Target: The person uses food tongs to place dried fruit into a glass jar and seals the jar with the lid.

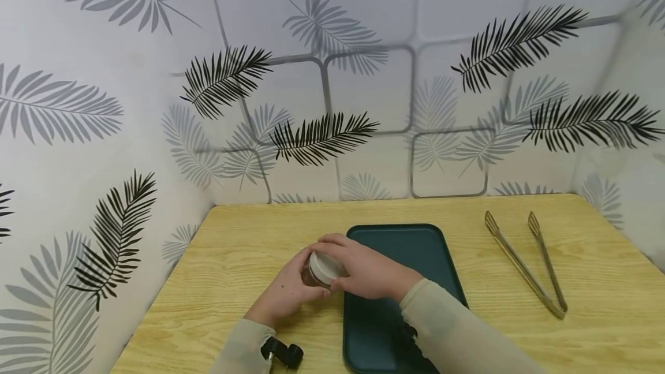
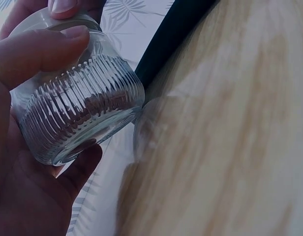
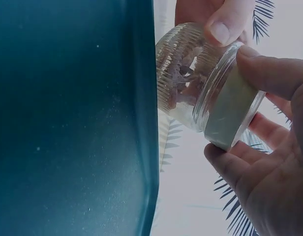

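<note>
A ribbed clear glass jar (image 2: 87, 101) with a pale lid (image 3: 232, 109) is held tilted between both hands, at the left edge of the dark green tray (image 1: 371, 333). My left hand (image 1: 288, 290) wraps round the jar's glass body, thumb across its upper side. With thumb and fingers on the rim, my right hand (image 1: 371, 270) grips the lid, which sits on the jar's mouth. Something brownish shows through the glass; I cannot tell whether it lies inside or is the hand behind.
Metal tongs (image 1: 540, 293) lie spread on the wooden table (image 1: 244, 247), to the right of the tray. Behind the table stands a leaf-patterned wall (image 1: 363, 97). The right forearm crosses over the tray.
</note>
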`<state>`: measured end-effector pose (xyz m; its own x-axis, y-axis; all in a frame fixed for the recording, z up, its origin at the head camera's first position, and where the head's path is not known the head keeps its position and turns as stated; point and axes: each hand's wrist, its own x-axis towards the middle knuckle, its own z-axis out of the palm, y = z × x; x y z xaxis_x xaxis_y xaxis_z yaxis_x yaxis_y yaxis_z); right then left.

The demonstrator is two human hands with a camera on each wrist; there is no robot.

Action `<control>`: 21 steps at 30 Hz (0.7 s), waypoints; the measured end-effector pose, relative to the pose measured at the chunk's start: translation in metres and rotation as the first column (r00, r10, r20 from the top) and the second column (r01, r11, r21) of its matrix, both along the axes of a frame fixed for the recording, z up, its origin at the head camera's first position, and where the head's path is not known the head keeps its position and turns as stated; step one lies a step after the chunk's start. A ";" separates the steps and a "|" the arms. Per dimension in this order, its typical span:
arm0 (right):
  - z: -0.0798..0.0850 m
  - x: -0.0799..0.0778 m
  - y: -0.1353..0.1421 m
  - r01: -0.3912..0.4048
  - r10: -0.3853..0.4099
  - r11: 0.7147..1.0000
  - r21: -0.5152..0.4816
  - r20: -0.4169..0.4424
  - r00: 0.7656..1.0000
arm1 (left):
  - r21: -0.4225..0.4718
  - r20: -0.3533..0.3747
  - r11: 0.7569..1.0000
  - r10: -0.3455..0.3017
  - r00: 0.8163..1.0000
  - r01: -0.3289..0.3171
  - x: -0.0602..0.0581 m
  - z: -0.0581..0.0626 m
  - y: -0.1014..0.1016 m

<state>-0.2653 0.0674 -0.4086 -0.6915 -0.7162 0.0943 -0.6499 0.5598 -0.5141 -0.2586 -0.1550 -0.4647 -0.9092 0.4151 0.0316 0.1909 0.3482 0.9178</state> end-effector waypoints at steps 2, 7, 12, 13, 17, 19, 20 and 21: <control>0.000 0.000 0.001 -0.001 0.001 1.000 -0.003 0.008 1.000 | 0.001 0.004 1.000 -0.003 1.000 0.003 0.000 0.000 0.000; 0.000 -0.001 0.002 -0.015 0.015 1.000 0.002 -0.008 1.000 | 0.006 0.016 1.000 -0.004 1.000 0.004 0.001 0.000 0.000; 0.001 -0.002 0.001 -0.059 0.060 0.998 0.025 -0.073 0.995 | 0.013 0.027 1.000 -0.005 1.000 0.005 0.000 0.000 -0.001; 0.001 -0.002 0.001 -0.073 0.076 0.997 0.033 -0.095 0.993 | 0.014 0.026 1.000 -0.007 1.000 0.006 0.000 0.000 -0.001; 0.001 -0.005 0.001 -0.135 0.144 0.989 0.064 -0.170 0.975 | 0.011 0.019 1.000 -0.024 1.000 0.024 -0.001 0.000 -0.002; 0.000 -0.006 0.001 -0.156 0.168 0.985 0.074 -0.180 0.969 | 0.008 0.014 0.999 -0.035 0.999 0.035 -0.001 0.000 -0.001; 0.000 -0.006 0.001 -0.159 0.170 0.984 0.075 -0.172 0.970 | 0.005 0.013 0.999 -0.037 0.999 0.037 -0.001 0.000 -0.001; 0.000 -0.007 0.001 -0.155 0.166 0.985 0.077 -0.159 0.973 | 0.007 0.015 0.999 -0.040 0.999 0.040 -0.001 0.000 -0.001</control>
<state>-0.2719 0.0681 -0.4088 -0.5457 -0.8250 0.1471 -0.8064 0.4694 -0.3596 -0.2596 -0.1557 -0.4647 -0.8924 0.4508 0.0207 0.1904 0.3345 0.9229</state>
